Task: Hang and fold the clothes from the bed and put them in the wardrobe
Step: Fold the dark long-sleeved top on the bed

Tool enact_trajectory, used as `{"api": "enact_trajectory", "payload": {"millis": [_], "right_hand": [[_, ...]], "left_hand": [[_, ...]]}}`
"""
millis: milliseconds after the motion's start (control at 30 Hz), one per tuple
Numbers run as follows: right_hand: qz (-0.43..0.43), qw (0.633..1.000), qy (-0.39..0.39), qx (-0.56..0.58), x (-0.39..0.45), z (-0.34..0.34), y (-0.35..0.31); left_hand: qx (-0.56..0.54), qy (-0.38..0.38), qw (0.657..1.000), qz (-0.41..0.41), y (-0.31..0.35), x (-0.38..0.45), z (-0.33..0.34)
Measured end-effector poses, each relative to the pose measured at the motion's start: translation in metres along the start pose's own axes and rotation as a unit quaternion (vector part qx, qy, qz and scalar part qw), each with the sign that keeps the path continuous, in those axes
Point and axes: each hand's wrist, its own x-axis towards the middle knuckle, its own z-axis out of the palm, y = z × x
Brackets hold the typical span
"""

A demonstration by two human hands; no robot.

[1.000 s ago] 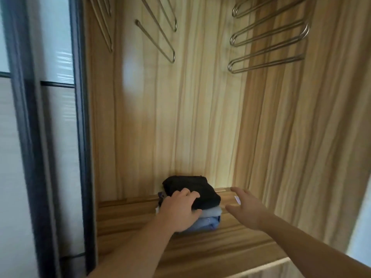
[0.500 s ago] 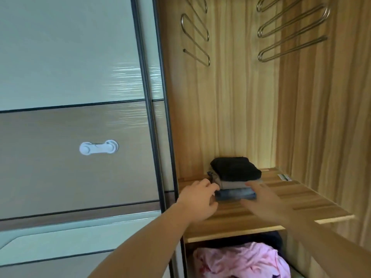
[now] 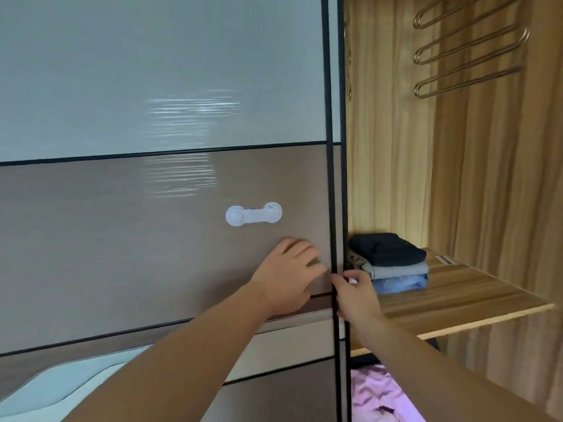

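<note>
A stack of folded clothes (image 3: pixel 393 263), black on top, grey in the middle and blue at the bottom, sits on the wooden wardrobe shelf (image 3: pixel 475 296). My left hand (image 3: pixel 289 275) lies flat with straight fingers against the brown panel of the sliding door (image 3: pixel 152 239). My right hand (image 3: pixel 353 293) curls its fingers round the door's dark vertical edge (image 3: pixel 333 178), just left of the stack.
A white child-safety latch (image 3: pixel 253 214) is stuck on the door above my left hand. Metal trouser rails (image 3: pixel 469 50) stick out at the wardrobe's upper right. Pink fabric (image 3: pixel 380 394) lies in the compartment under the shelf.
Both hands have left the clothes stack and moved left to the sliding door; the right hand now grips its edge. The view has turned left, showing more of the door.
</note>
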Motion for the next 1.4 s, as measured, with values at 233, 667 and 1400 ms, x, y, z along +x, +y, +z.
{"api": "enact_trajectory", "payload": {"millis": [233, 667, 1400], "right_hand": [[0.017, 0.994, 0.079, 0.07, -0.027, 0.044, -0.007], [-0.059, 0.994, 0.095, -0.005, -0.037, 0.068, 0.008], [-0.051, 0.994, 0.099, -0.014, 0.054, -0.082, 0.028]], "left_hand": [[0.089, 0.029, 0.993, 0.075, -0.037, -0.012, 0.003], [0.067, 0.01, 0.992, 0.104, -0.043, 0.008, 0.012], [0.052, -0.08, 0.989, 0.117, 0.047, 0.167, 0.008]]}}
